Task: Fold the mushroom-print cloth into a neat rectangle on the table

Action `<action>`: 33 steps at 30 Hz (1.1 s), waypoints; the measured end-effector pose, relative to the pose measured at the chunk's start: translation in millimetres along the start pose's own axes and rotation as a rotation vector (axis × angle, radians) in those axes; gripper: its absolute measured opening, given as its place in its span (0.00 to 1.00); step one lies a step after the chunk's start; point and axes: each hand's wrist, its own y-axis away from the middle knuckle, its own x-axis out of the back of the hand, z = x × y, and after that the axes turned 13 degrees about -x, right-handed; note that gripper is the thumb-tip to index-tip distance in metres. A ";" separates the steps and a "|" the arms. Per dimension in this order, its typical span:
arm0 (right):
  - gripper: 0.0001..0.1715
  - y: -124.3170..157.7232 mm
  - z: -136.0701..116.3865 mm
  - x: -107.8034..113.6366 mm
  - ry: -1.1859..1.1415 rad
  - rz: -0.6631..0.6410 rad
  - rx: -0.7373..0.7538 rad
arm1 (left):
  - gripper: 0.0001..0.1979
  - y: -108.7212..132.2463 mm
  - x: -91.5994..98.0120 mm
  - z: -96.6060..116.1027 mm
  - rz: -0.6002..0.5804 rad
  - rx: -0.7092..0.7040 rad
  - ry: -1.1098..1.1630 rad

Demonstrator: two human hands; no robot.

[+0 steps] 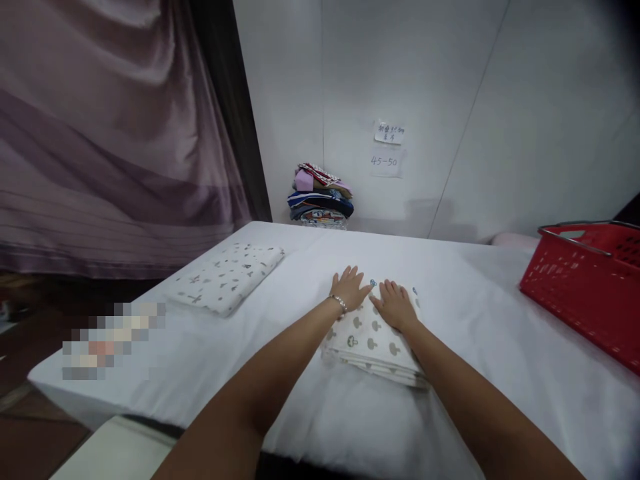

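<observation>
A folded white cloth (373, 341) with grey mushroom-like prints lies in front of me on the white-covered table, its stacked layers showing along the near edge. My left hand (349, 288), with a bracelet at the wrist, rests flat on its far left part, fingers spread. Flat on the far right part of the same cloth is my right hand (394, 305), fingers stretched out. Neither hand grips anything. Parts of the cloth under both palms and the right forearm are hidden.
Another folded white cloth (227, 277) with small prints lies at the table's left. A red plastic basket (585, 300) stands at the right edge of view. Beyond the table's far edge is a pile of folded fabrics (320, 197) against the wall. A pink curtain (115, 133) hangs at left.
</observation>
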 end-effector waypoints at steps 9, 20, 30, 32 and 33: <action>0.35 3.7 4.6 -1.9 -0.040 -0.008 0.025 | 0.29 -3.2 -45.0 -30.4 0.059 0.046 0.038; 0.28 5.4 11.4 29.2 -0.304 -0.122 0.005 | 0.33 -7.7 -29.4 -26.2 -0.046 0.050 0.116; 0.19 141.1 40.1 56.4 -0.642 -0.063 0.155 | 0.16 100.1 -29.0 -8.0 0.241 -0.333 0.142; 0.18 150.5 38.8 53.5 -0.567 -0.030 0.228 | 0.13 114.7 -31.4 1.0 0.241 -0.406 0.132; 0.19 151.8 37.7 51.9 -0.539 -0.011 0.244 | 0.12 118.5 -32.2 5.0 0.236 -0.424 0.121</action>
